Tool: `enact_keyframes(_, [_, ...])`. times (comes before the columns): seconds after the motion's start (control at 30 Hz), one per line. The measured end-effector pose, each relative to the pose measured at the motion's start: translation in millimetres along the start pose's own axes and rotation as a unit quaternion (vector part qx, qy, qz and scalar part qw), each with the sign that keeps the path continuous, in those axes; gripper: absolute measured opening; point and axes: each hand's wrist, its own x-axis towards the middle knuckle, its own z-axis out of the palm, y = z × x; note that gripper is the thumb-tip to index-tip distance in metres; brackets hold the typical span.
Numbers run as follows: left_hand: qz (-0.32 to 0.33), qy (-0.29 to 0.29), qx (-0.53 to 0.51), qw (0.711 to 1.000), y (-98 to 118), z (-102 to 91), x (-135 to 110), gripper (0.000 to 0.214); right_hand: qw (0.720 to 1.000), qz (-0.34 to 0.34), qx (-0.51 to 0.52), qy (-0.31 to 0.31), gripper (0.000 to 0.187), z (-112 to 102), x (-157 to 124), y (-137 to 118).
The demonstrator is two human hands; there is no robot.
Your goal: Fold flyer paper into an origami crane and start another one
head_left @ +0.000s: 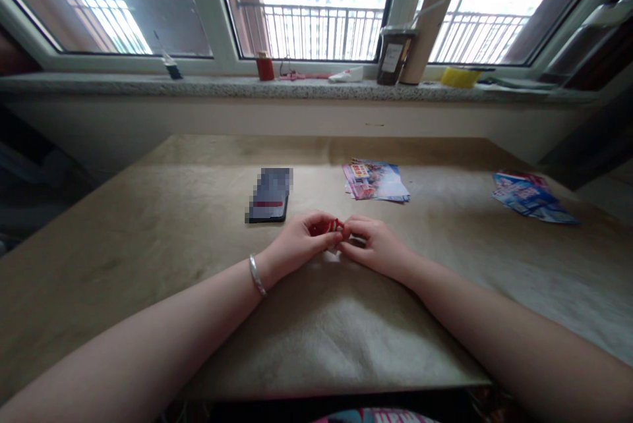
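My left hand (311, 236) pinches a small red-and-white object (336, 226) just above the tabletop. Its exact kind is too small and too covered by fingers to tell. From the other side, my right hand (372, 242) closes thumb and fingertips on the right end of it. Both hands meet near the middle of the table, and a silver bangle (256, 275) circles my left wrist. Beyond my left hand lies a dark phone-like device (270, 196), partly pixelated. A stack of colourful printed cards or leaflets (376, 180) rests beyond my right hand.
Farther right on the brownish table (148, 245) lies a second pile of blue printed sheets (534, 197). A windowsill (208, 87) at the back carries a red spool-like item (264, 67), a dark lidded cup (394, 57), a tall cardboard tube (430, 28) and a yellow item (459, 77).
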Motion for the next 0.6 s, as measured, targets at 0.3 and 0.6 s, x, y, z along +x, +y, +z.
enact_keyframes(0.3, [0.015,-0.032,-0.012,0.999,-7.9,-1.8,3.1,0.034,0.997,0.05,0.021,0.055,0.011,-8.1,-1.0,1.5])
enact_keyframes(0.6, [0.016,-0.022,0.058,0.998,-3.6,-1.1,-0.9,0.023,0.999,0.029,0.022,0.027,0.009,-5.6,-1.2,1.4])
